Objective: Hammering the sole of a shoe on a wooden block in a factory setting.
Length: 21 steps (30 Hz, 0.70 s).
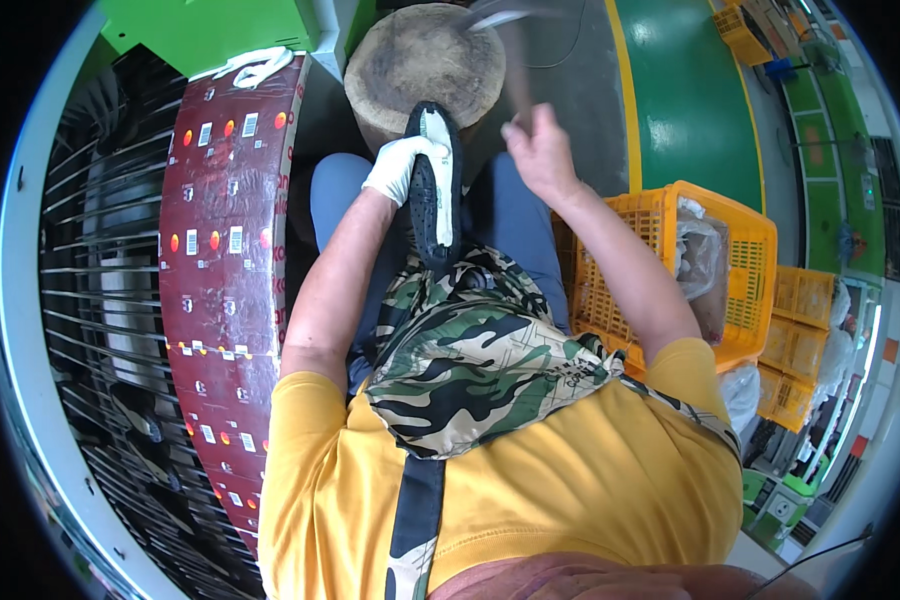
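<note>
My left hand (pixel 398 166), in a white glove, is closed around a black shoe piece (pixel 442 205) with a long white strip down its middle. Its toe end rests at or just over the near edge of a round wooden stump (pixel 410 62), while the rest hangs above my lap. Bare and closed, my right hand (pixel 543 155) grips the handle of a hammer (pixel 518 75). Raised to the right of the stump, the hammer is smeared by motion. Its pale metal head shows near the top edge.
A maroon patterned panel (pixel 225 200) stands at my left beside a rack of dark rods (pixel 100 270). A white glove (pixel 257 68) lies on its far end. At my right is an orange crate (pixel 750 250) holding plastic-wrapped things. A camouflage apron (pixel 490 370) covers my lap.
</note>
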Tool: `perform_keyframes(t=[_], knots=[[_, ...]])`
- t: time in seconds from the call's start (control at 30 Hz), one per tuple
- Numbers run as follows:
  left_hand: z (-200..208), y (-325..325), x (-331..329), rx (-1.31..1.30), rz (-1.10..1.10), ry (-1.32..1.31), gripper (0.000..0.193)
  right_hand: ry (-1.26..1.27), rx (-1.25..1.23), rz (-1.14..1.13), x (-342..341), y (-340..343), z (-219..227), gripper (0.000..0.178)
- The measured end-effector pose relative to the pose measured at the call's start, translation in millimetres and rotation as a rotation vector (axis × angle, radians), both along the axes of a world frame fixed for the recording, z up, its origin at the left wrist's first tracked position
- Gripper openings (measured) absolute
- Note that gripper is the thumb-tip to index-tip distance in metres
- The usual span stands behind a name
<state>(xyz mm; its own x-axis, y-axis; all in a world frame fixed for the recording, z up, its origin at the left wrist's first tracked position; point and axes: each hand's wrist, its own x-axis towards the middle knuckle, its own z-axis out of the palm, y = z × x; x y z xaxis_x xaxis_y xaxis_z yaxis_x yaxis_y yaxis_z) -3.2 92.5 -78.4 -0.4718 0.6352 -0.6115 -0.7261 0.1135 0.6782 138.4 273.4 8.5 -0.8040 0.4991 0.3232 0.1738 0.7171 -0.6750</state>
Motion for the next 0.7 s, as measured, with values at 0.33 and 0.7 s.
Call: perform_keyframes(t=[0.33,0.7], knots=[[-16.8,-0.5,-6.4,0.015,-0.011,-0.073,0.029,-0.204,-0.048,0.010,4.3,9.7,-2.0,0.031],[36.1,-5.4,-35.7,0.405,0.484,0.010,0.022,-0.002,-0.898,-0.040,17.7,19.2,61.0,0.025]])
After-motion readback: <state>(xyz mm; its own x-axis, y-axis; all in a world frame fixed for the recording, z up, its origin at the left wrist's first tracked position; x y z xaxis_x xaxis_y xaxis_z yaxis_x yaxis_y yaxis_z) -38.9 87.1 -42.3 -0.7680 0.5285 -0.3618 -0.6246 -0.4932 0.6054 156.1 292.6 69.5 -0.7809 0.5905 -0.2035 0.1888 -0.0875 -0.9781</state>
